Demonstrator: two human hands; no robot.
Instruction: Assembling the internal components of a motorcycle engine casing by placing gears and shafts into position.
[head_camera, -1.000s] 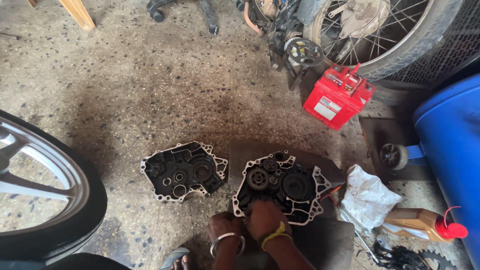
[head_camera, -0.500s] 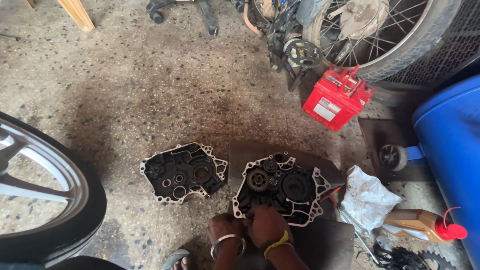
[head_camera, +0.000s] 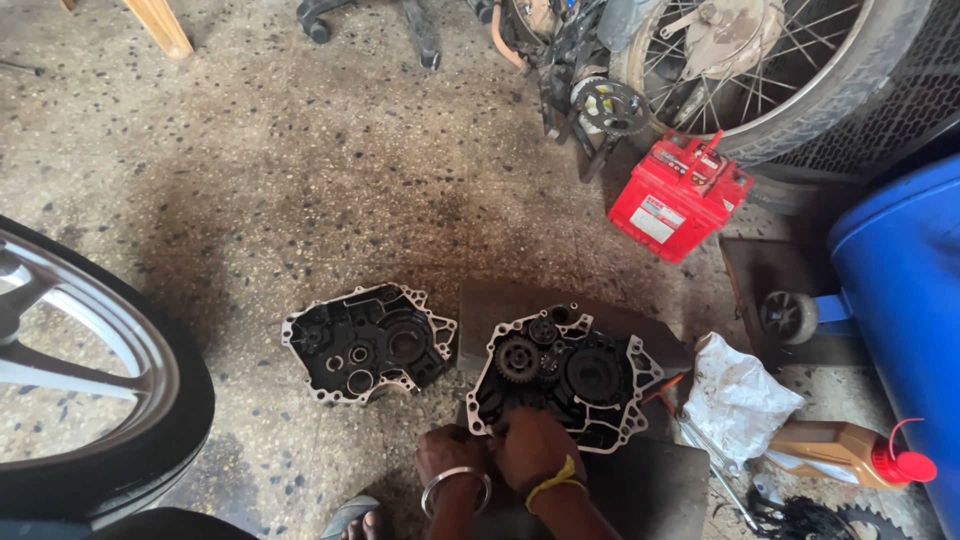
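Observation:
A black engine crankcase half with gears (head_camera: 565, 375) lies on a dark board (head_camera: 640, 480) on the floor. My left hand (head_camera: 448, 452), with a metal bangle on the wrist, and my right hand (head_camera: 530, 445), with a yellow band, both press at its near edge, fingers curled on the casing. What the fingertips hold is hidden. A second, emptier crankcase half (head_camera: 368, 342) lies to the left on the concrete.
A motorcycle wheel (head_camera: 90, 380) fills the left. A red battery (head_camera: 678, 195), spoked wheel (head_camera: 770, 70) and chain sprocket (head_camera: 610, 105) sit at the back right. A blue drum (head_camera: 900, 300), white rag (head_camera: 738, 400) and oil bottle (head_camera: 850, 452) are on the right.
The hands have stayed at the near edge of the geared crankcase half, shifting only slightly. The view has drifted a little.

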